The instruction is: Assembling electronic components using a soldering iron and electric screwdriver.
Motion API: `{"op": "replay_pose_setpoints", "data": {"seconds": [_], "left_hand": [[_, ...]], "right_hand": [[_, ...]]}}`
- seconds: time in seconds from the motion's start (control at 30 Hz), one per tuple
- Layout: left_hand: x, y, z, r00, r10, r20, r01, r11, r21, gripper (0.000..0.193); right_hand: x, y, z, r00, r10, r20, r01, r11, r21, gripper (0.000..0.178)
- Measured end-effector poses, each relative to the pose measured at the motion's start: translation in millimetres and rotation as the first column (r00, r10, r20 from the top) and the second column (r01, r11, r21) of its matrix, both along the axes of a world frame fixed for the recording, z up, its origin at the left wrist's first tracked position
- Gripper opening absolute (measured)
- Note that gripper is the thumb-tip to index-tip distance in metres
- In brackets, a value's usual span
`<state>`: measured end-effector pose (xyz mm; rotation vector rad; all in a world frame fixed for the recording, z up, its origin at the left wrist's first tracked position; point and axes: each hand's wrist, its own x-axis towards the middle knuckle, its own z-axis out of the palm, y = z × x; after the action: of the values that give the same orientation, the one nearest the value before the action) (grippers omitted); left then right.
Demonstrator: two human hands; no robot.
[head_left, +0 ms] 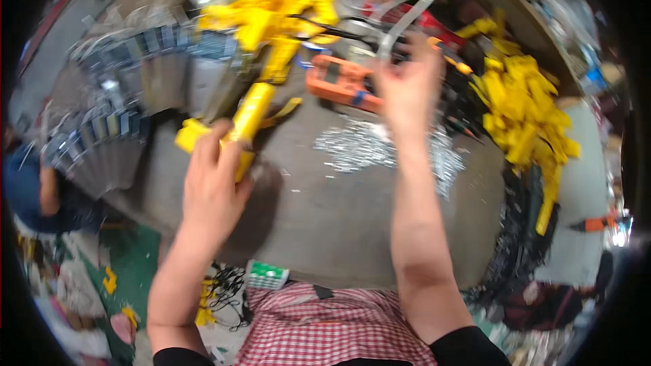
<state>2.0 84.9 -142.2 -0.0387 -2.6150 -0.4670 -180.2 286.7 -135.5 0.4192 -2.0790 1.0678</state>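
Observation:
My left hand (213, 179) is closed around a long yellow plastic part (252, 110), which is held tilted above the grey work table (325, 224). Another yellow piece (193, 134) shows beside its fingers; whether it belongs to the same part I cannot tell. My right hand (410, 85) is smeared by motion, so what its fingers do is not plain. It reaches over the right end of an orange multimeter (342, 83). Under my right forearm lies a spread heap of small silvery metal pieces (359, 148), probably screws or pins. Black-handled tools (461, 98) lie right of that hand.
Yellow plastic parts are piled at the back (261, 7) and at the right (525, 105). Fanned rows of grey flat pieces (108, 129) stand on the left. Black cable-like strands (508, 230) line the right edge. A person's blue sleeve (27, 186) shows far left.

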Motion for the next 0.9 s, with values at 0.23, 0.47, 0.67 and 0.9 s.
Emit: {"op": "replay_pose_setpoints", "data": {"seconds": [0.23, 0.47, 0.67, 0.9], "left_hand": [[-41.3, -19.7, 22.9, 0.985, -0.013, 0.170, 0.012, 1.000, 0.009, 0.068], [142.8, -110.8, 42.8, 0.989, 0.146, 0.028, -0.097, 0.496, 0.863, 0.030], [276.1, -171.0, -110.8, 0.683, 0.583, 0.440, -0.723, 0.455, 0.519, 0.033], [336.0, -110.5, -272.9, 0.421, 0.597, 0.683, -0.594, 0.751, -0.290, 0.046]], "right_hand": [[31.4, 58.0, 15.2, 0.733, 0.542, 0.411, -0.460, 0.840, -0.286, 0.039], [-3.7, 188.2, -56.1, 0.956, -0.291, 0.039, 0.117, 0.499, 0.859, 0.025], [-48.3, 217.3, -66.7, 0.863, -0.421, 0.281, -0.023, 0.522, 0.853, 0.021], [-43.8, 231.2, -57.5, 0.653, -0.129, 0.747, -0.055, 0.975, 0.217, 0.023]]}}
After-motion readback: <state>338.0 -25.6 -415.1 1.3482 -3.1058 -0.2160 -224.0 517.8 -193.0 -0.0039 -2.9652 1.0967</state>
